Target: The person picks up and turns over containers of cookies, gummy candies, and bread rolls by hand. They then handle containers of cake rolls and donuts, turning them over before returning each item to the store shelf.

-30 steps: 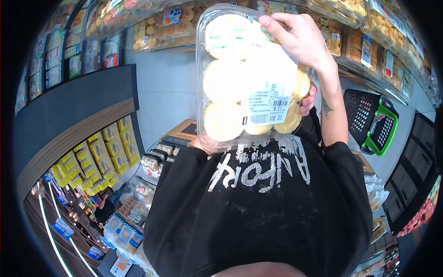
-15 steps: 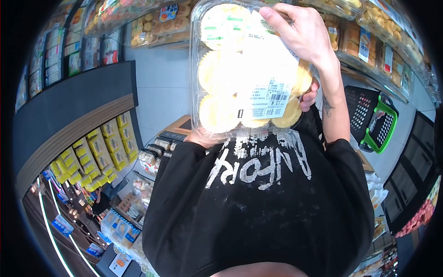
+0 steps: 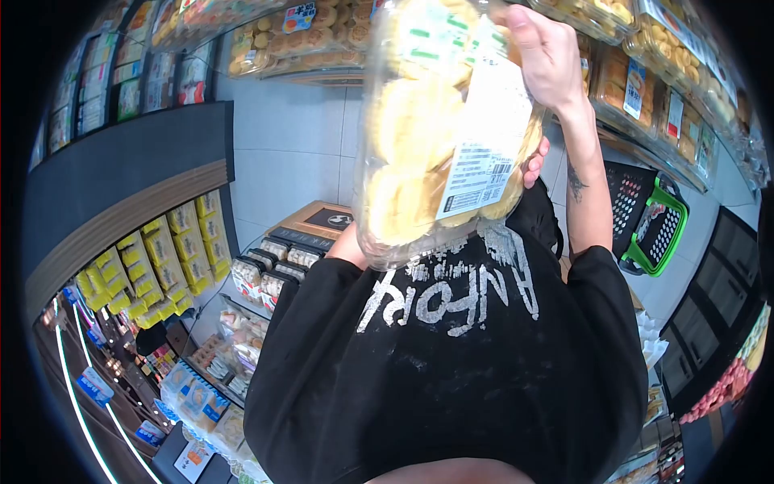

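A clear plastic box of round yellow cakes (image 3: 409, 121) is held up in front of my chest. Its white label (image 3: 481, 165) with a barcode faces me, the upper part washed out by glare. My right hand (image 3: 548, 60) grips the box at its upper right edge, thumb on the near side and the other fingers mostly hidden. From behind, my left hand (image 3: 535, 164) supports the box; only its fingertips show, curled round the right side, while the palm is hidden. The box stands tilted and slightly blurred.
Shelves of packaged pastries (image 3: 310, 36) run along the top. A green-rimmed black basket (image 3: 657, 226) is on the floor at right. Yellow packets (image 3: 165, 254) hang at left, beside a dark curved shelf panel (image 3: 137, 185). Boxed goods (image 3: 274, 270) stand near my left elbow.
The box has shifted right and turned, so its label is seen more obliquely. Both hands stay on it. The glare on the label has shrunk.
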A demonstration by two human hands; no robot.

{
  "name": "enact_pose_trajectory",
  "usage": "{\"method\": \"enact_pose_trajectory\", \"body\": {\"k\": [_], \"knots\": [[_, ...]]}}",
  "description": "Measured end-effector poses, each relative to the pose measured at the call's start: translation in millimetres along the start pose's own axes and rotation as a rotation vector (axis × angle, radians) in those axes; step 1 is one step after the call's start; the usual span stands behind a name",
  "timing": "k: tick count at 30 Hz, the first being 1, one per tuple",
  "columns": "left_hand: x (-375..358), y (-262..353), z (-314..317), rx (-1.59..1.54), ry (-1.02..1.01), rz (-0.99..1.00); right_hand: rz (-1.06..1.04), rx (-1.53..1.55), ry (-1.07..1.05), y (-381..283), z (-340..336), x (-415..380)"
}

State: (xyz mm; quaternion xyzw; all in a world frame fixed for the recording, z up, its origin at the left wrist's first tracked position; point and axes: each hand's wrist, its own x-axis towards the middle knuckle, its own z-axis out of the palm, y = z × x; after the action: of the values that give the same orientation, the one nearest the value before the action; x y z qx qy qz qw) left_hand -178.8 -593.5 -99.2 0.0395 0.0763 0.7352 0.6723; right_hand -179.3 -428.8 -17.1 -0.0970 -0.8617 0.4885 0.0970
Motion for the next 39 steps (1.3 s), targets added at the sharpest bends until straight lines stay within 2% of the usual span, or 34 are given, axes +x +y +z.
{"method": "enact_pose_trajectory", "body": {"k": [3,4,5,6,8,9,10,11,13,14,15,18,21,25,28,31,34,37,39], "knots": [[6,1,-9,-0.019,-0.028,0.009,-0.416,-0.099,0.542,3,11,-3],[5,4,-5,-0.023,-0.034,0.004,-0.411,0.004,0.535,2,10,-9],[-2,7,2,0.053,0.103,0.136,-0.437,-0.053,0.505,33,7,-9],[-3,14,6,0.213,0.26,0.187,-0.299,0.238,0.41,22,11,-25],[-3,29,18,0.545,0.607,0.204,-0.103,0.596,0.284,5,17,-62],[-6,36,2,0.605,0.665,0.205,-0.052,0.668,0.259,8,21,-77],[-16,40,-4,0.389,0.64,0.13,0.001,0.74,0.234,13,25,-92],[-23,43,-7,0.381,0.675,0.18,0.056,0.811,0.21,20,29,-104],[-34,47,6,0.529,0.825,0.256,0.176,0.953,0.167,18,32,-110],[-41,51,1,0.532,0.844,0.238,0.342,1.127,0.271,15,39,-107],[-48,54,-11,0.515,0.834,0.224,0.389,1.212,0.205,33,46,-109],[-69,63,-40,0.418,0.81,0.201,0.623,1.226,0.221,50,62,-104],[-87,73,-47,0.528,0.833,0.238,0.692,1.249,0.298,58,77,-85],[-122,85,-77,0.397,0.838,0.183,0.75,1.517,0.191,74,95,-62],[-130,92,-84,0.242,0.796,0.28,0.74,1.687,0.086,98,116,-39],[-137,124,-104,0.192,0.779,0.353,0.844,1.513,0.107,87,133,-2],[-135,158,-120,0.29,0.788,0.371,0.85,1.402,-0.052,120,154,22],[-125,199,-139,0.412,0.779,0.37,0.74,1.338,-0.099,130,168,43],[-114,227,-146,0.393,0.716,0.344,0.744,1.279,-0.106,135,173,57]]}}
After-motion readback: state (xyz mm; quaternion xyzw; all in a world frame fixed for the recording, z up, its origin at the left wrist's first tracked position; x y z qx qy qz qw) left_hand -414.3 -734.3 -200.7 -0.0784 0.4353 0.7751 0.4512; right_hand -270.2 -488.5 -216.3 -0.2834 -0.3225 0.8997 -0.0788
